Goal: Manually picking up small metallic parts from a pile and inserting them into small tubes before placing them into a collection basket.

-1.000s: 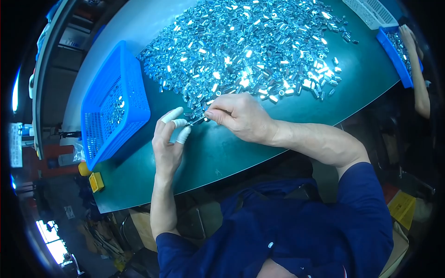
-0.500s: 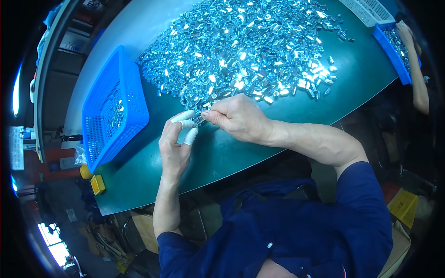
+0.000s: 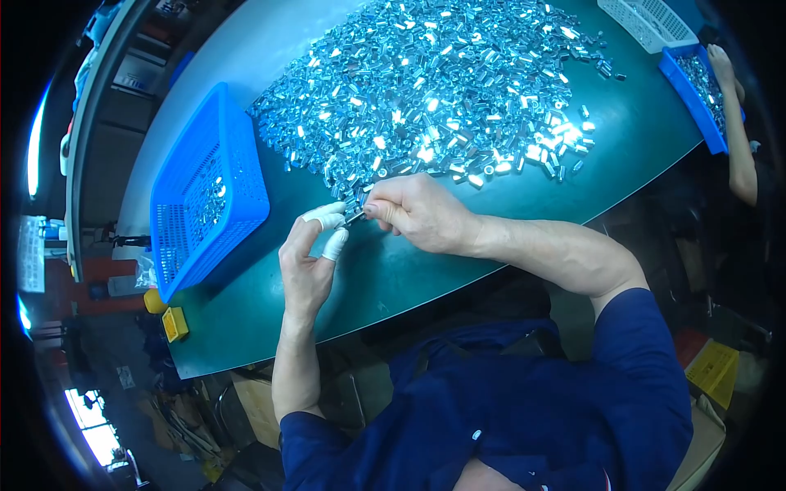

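My left hand point(image 3: 307, 266) is curled into a pinch, with white covers on its thumb and fingertips. What sits between those tips is too small to make out. My right hand point(image 3: 426, 214) has its thumb and forefinger pressed on a thin metal piece point(image 3: 355, 218), which points at the left fingertips. Both hands meet at the near edge of a big heap of small shiny metal cylinders point(image 3: 426, 98), some of them hollow. The heap spreads over a green tabletop point(image 3: 409, 274).
A blue plastic basket point(image 3: 255, 176) with some metal pieces inside stands to the left. Small yellow box point(image 3: 173, 324) lies at the table's left corner. At the far right, another person's hand point(image 3: 722, 67) reaches into a blue bin point(image 3: 714, 135) beside a white basket point(image 3: 647, 24).
My right hand has shifted slightly, and more of the thin metal piece shows between the hands. The left fingers have changed their bend a little. The view has tilted slightly.
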Demonstrator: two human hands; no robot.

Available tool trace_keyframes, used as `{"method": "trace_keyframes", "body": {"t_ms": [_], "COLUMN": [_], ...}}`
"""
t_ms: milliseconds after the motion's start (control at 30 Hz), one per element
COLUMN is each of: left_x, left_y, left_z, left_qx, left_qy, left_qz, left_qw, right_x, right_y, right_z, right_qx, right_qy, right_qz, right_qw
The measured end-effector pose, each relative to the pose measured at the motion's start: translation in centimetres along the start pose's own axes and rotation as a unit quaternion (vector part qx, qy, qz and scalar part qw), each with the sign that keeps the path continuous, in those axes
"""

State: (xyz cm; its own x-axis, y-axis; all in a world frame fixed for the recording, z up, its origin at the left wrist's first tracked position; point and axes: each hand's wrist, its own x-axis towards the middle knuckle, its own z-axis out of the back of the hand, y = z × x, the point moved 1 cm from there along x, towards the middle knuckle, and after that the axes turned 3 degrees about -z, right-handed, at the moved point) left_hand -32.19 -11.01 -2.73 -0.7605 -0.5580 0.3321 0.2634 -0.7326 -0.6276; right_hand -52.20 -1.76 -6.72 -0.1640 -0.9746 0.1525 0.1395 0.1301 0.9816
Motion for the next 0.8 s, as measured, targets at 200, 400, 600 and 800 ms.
{"method": "trace_keyframes", "body": {"t_ms": [200, 400, 600, 800], "left_x": [0.2, 0.4, 1.6, 2.9], "left_y": [-0.7, -1.5, 0.3, 1.0], "left_z": [-0.8, 0.6, 8.3, 7.6], "left_qx": [0.007, 0.035, 0.191, 0.224], "left_qy": [0.007, -0.004, -0.154, -0.189], "left_qz": [-0.021, -0.039, -0.052, -0.079], "left_qw": [1.0, 0.999, 0.968, 0.953], "right_x": [0.1, -0.2, -0.1, -0.1], "right_y": [-1.2, 0.0, 1.0, 0.4], "right_z": [-0.5, -0.5, 0.9, 0.9], "right_qx": [-0.097, -0.045, 0.061, 0.035], "right_qy": [-0.019, -0.006, -0.061, -0.056], "right_qz": [0.123, 0.045, -0.003, 0.006], "right_qw": [0.987, 0.998, 0.996, 0.998]}}
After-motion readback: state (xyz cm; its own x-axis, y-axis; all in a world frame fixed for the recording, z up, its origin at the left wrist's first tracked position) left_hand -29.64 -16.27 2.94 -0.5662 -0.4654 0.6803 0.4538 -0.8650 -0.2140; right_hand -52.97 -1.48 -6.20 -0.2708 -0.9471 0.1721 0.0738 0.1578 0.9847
